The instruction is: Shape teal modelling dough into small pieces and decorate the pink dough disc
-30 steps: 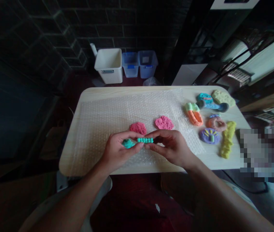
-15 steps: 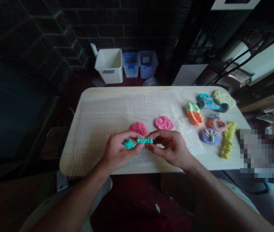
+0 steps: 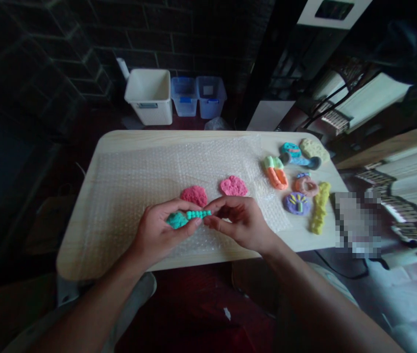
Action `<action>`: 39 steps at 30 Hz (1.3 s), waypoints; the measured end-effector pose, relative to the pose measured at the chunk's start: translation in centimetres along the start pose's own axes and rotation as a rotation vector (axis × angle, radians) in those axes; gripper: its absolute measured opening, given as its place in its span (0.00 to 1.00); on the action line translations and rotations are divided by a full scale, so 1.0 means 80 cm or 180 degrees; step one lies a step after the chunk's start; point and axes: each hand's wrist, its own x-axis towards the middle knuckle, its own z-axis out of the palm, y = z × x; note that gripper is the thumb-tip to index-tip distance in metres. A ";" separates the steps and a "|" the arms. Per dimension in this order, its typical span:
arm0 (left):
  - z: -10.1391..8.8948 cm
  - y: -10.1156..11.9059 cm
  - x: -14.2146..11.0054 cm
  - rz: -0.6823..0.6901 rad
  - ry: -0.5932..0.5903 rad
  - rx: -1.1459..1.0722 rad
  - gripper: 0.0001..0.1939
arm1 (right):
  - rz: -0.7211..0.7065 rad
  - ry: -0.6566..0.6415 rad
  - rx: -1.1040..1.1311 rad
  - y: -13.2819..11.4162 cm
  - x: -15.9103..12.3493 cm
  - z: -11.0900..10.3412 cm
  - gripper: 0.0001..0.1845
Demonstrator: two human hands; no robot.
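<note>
A pale wooden bench (image 3: 74, 245) is largely covered by bubble wrap (image 3: 131, 176). Right of the wrap are laid a yellow strip (image 3: 320, 208), purple disc (image 3: 292, 208), pinkish ring (image 3: 306, 192), grey-ended blue bar (image 3: 300, 161), teal oval (image 3: 290, 148) and pale yellow slab (image 3: 314, 150).

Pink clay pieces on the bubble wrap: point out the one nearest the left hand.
The deeper-pink clay piece, just beyond the left hand; the paler pink clay piece lies farther right, beyond the right hand.

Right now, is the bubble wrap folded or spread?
Spread: the bubble wrap lies flat across much of the table.
</note>
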 end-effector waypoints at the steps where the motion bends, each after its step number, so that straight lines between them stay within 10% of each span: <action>1: 0.000 0.001 0.000 0.0032 0.0010 0.0041 0.08 | 0.0004 -0.0009 -0.0002 0.000 0.000 0.001 0.13; 39: 0.002 0.003 0.000 0.0002 0.0081 -0.0217 0.07 | -0.0106 0.0129 -0.0181 -0.003 -0.002 -0.002 0.08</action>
